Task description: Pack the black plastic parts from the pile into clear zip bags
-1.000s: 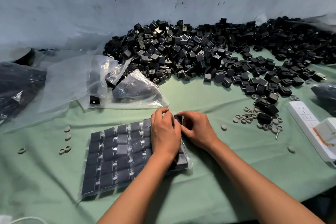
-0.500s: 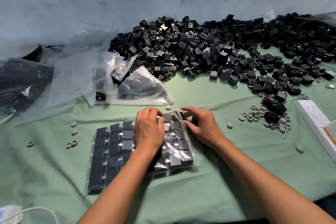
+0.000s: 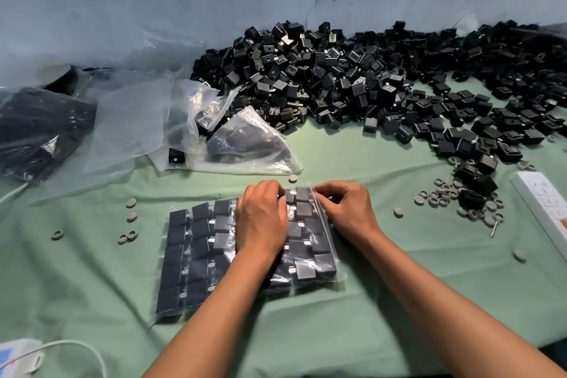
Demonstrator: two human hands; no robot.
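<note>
A clear zip bag (image 3: pixel 196 258) filled with rows of black plastic parts lies flat on the green cloth in front of me. My left hand (image 3: pixel 260 221) presses palm-down on the middle of the bag, fingertips at its far edge. My right hand (image 3: pixel 346 209) pinches the bag's right-hand zip edge near the far corner. A large pile of loose black plastic parts (image 3: pixel 352 80) stretches along the wall behind, spilling toward the right.
Empty clear bags (image 3: pixel 245 141) lie heaped at the back left, beside a dark filled bag (image 3: pixel 40 129). Grey rings and discs (image 3: pixel 441 196) are scattered right and left. A white power strip (image 3: pixel 543 202) sits at the right edge, a white device with cable (image 3: pixel 21 356) bottom left.
My left hand has slid leftward onto the middle of the bag, uncovering the right columns of parts. My right hand now pinches the bag's right edge. The camera view has shifted.
</note>
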